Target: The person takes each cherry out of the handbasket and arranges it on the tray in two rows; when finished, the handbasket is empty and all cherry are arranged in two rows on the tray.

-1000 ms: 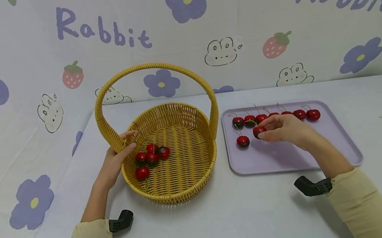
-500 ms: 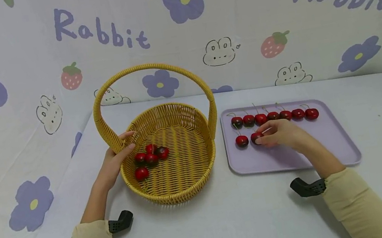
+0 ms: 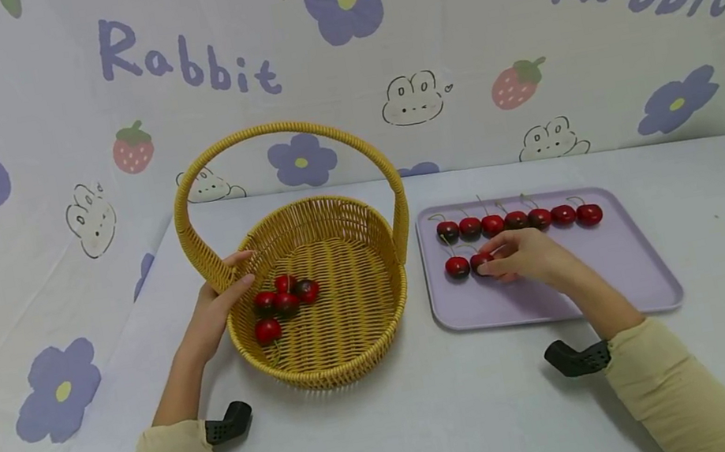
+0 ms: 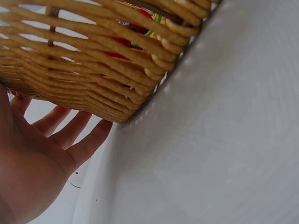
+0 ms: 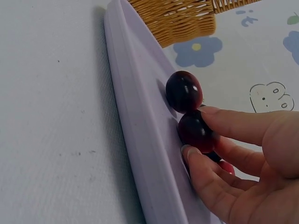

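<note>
The right hand [image 3: 528,259] pinches a dark red cherry [image 3: 481,263] low over the purple tray [image 3: 563,308], beside another cherry [image 3: 457,268] on its left. In the right wrist view the right hand [image 5: 247,163] has thumb and fingertips around that cherry [image 5: 195,131], close against its neighbour [image 5: 184,92]. At the left, the left hand [image 3: 209,320] grips the yellow wicker basket [image 3: 337,374] by its rim near the handle base; in the left wrist view the fingers [image 4: 88,140] spread under the woven side. Several cherries [image 3: 286,303] lie in the basket's left part.
A row of several cherries [image 3: 516,220] runs along the tray's back edge. The basket's tall handle [image 3: 277,128] arches above it. Behind the white table [image 3: 384,438] hangs a printed cloth [image 3: 338,78].
The right hand has moved left and lowered its cherry beside the other cherry in the front row. The left hand keeps its place on the basket, and the head view has shifted slightly.
</note>
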`<action>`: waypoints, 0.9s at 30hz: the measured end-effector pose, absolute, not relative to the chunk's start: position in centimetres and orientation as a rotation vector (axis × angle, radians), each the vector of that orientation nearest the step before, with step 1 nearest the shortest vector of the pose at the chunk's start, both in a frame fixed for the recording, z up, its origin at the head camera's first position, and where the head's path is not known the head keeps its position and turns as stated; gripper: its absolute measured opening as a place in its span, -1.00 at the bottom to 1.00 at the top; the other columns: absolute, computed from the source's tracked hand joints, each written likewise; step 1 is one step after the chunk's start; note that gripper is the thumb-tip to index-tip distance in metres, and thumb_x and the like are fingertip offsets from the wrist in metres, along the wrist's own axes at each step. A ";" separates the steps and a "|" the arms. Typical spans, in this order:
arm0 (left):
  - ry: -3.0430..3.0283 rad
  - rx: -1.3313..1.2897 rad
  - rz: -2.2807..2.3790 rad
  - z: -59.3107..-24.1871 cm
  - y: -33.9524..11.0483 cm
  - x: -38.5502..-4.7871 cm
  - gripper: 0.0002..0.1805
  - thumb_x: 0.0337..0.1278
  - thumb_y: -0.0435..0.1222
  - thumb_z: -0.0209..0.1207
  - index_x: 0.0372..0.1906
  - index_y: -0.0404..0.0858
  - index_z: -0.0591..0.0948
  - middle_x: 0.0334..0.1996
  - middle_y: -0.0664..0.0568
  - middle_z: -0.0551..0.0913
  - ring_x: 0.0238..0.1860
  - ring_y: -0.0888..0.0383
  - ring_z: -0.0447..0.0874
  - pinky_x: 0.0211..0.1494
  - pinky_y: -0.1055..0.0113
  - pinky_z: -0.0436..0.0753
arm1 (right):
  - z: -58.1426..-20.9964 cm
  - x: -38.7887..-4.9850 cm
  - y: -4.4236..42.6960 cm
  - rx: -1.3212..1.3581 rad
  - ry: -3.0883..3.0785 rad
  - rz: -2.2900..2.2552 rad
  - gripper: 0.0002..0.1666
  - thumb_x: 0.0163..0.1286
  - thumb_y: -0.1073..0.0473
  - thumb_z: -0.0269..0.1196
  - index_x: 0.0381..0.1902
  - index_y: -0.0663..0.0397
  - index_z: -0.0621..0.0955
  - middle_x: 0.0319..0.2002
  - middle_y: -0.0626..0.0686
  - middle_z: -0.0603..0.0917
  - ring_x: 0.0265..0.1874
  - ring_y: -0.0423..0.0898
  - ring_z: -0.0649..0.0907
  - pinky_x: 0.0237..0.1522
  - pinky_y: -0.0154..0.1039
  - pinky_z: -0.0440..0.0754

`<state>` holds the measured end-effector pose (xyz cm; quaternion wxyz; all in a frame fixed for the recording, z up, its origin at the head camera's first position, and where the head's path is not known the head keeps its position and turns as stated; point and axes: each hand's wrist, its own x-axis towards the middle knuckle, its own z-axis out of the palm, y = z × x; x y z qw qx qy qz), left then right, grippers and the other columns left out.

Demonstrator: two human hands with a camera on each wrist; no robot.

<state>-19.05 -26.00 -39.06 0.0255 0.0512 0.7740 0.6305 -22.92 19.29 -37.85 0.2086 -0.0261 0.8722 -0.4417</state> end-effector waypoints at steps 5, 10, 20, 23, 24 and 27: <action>2.402 0.158 1.943 -39.1 -26.1 -19.1 -0.44 0.36 -0.15 0.02 0.36 -0.28 0.28 0.39 -0.15 0.20 0.37 -0.12 0.15 0.34 -0.12 0.15 | -37.8 -22.9 19.1 -0.064 2.430 -1.241 -0.46 0.22 0.11 0.37 0.08 0.29 0.52 -0.15 0.17 0.57 -0.38 -0.14 0.65 -0.27 -0.29 0.56; 2.396 0.147 1.942 -39.0 -26.0 -19.0 -0.43 0.36 -0.15 0.03 0.37 -0.28 0.27 0.39 -0.15 0.20 0.37 -0.12 0.15 0.34 -0.12 0.15 | -37.7 -22.8 19.0 -0.060 2.421 -1.256 -0.45 0.26 0.09 0.34 0.10 0.30 0.51 -0.11 0.19 0.57 -0.36 -0.12 0.65 -0.26 -0.30 0.59; 2.387 0.129 1.948 -38.8 -25.9 -19.0 -0.43 0.36 -0.16 0.03 0.37 -0.28 0.27 0.39 -0.15 0.20 0.37 -0.11 0.15 0.34 -0.12 0.15 | -37.8 -22.8 19.0 -0.045 2.430 -1.283 -0.49 0.31 0.07 0.29 0.07 0.32 0.52 -0.09 0.22 0.61 -0.33 -0.12 0.66 -0.25 -0.30 0.61; 2.395 0.132 1.945 -38.9 -25.9 -19.0 -0.44 0.36 -0.16 0.03 0.36 -0.29 0.28 0.39 -0.15 0.21 0.38 -0.10 0.13 0.35 -0.10 0.13 | -37.8 -22.8 19.0 -0.030 2.436 -1.264 -0.48 0.31 0.04 0.29 0.08 0.30 0.52 -0.04 0.23 0.60 -0.31 -0.12 0.68 -0.23 -0.29 0.59; 2.397 0.135 1.944 -39.0 -26.0 -19.0 -0.44 0.36 -0.15 0.03 0.36 -0.29 0.28 0.39 -0.15 0.21 0.38 -0.10 0.13 0.35 -0.10 0.12 | -37.8 -22.8 19.0 -0.027 2.434 -1.265 -0.48 0.31 0.04 0.29 0.08 0.30 0.52 -0.03 0.24 0.59 -0.31 -0.12 0.68 -0.22 -0.29 0.59; 2.397 0.142 1.946 -39.1 -26.0 -19.1 -0.44 0.36 -0.14 0.03 0.36 -0.29 0.28 0.38 -0.16 0.21 0.37 -0.11 0.14 0.35 -0.10 0.13 | -37.8 -22.8 19.0 -0.024 2.437 -1.258 -0.48 0.31 0.03 0.28 0.08 0.29 0.52 -0.02 0.24 0.59 -0.31 -0.12 0.68 -0.22 -0.28 0.59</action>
